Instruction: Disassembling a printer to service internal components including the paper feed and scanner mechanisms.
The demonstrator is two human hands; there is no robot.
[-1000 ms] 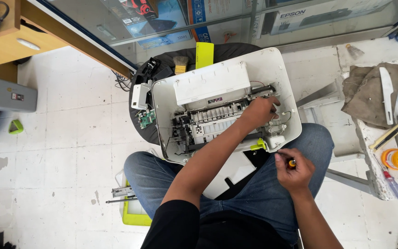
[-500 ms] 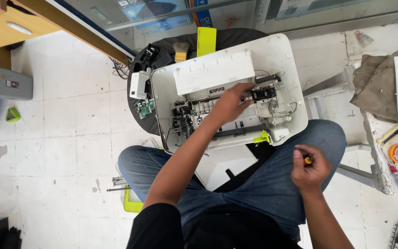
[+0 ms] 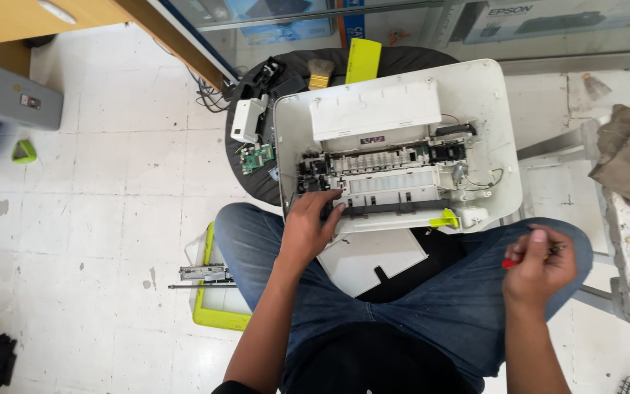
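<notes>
A white printer point(image 3: 475, 95) with its cover off lies opened on a dark round stool in front of my knees. My left hand point(image 3: 308, 226) rests on the printer's near left corner, fingers touching the black bar and the white inner frame. My right hand point(image 3: 541, 266) hovers over my right knee, closed around a small screwdriver with a red handle point(image 3: 510, 263). A yellow-green plastic tab point(image 3: 446, 217) sticks out at the printer's front right. A loose white panel point(image 3: 370, 259) lies between my legs.
A green circuit board point(image 3: 257, 157), a white box point(image 3: 246, 120), a brush point(image 3: 320, 71) and a yellow card point(image 3: 362, 60) sit on the stool. A yellow-green tray point(image 3: 216, 306) with metal parts lies on the floor at left. Rags and tools lie at right.
My left hand has slid from the printer's right side across to its near left corner. My right hand with the screwdriver has stayed over my right knee. The camera view shifted slightly.
</notes>
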